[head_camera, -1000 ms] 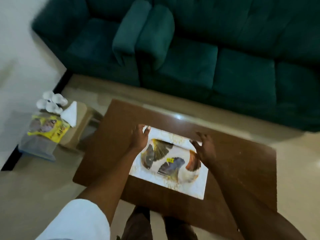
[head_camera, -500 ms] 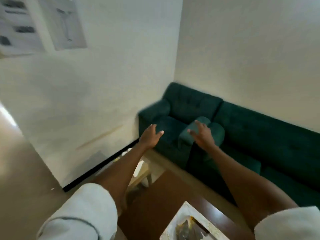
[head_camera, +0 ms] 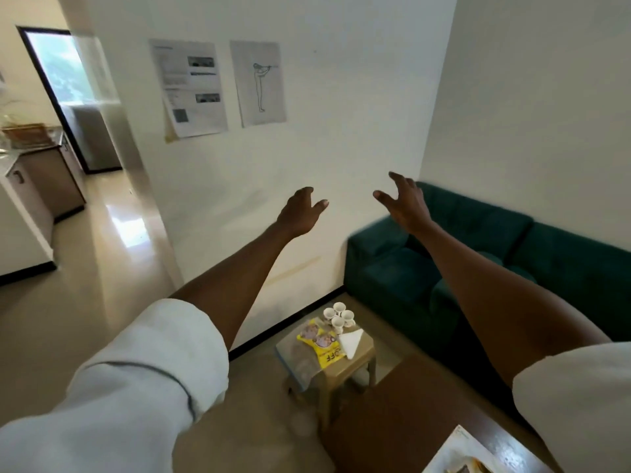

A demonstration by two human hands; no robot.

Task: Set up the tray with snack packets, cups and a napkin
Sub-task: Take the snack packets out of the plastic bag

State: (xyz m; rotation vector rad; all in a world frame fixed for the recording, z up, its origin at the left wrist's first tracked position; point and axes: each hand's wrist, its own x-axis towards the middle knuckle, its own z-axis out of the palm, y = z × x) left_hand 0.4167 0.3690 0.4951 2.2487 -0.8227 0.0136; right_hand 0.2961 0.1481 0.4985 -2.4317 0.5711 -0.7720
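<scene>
Both arms are stretched out in front of me, raised against the white wall. My left hand [head_camera: 300,211] is open with fingers spread and holds nothing. My right hand [head_camera: 403,199] is open too, empty, above the sofa's arm. Far below them a small beige stool [head_camera: 355,361] carries several white cups [head_camera: 338,315], yellow snack packets [head_camera: 321,343] and a folded white napkin [head_camera: 351,342]. Only a corner of the white patterned tray [head_camera: 467,454] shows at the bottom right, lying on the brown table [head_camera: 403,414].
A dark green sofa [head_camera: 478,254] runs along the right wall behind the stool. Two paper sheets [head_camera: 222,87] hang on the wall. To the left a shiny tiled floor [head_camera: 85,268] leads to a doorway [head_camera: 65,93] and a counter.
My hands left the tray on the table and rose into the air. The view swung up and left, so the stool with cups, packets and napkin is now in sight below.
</scene>
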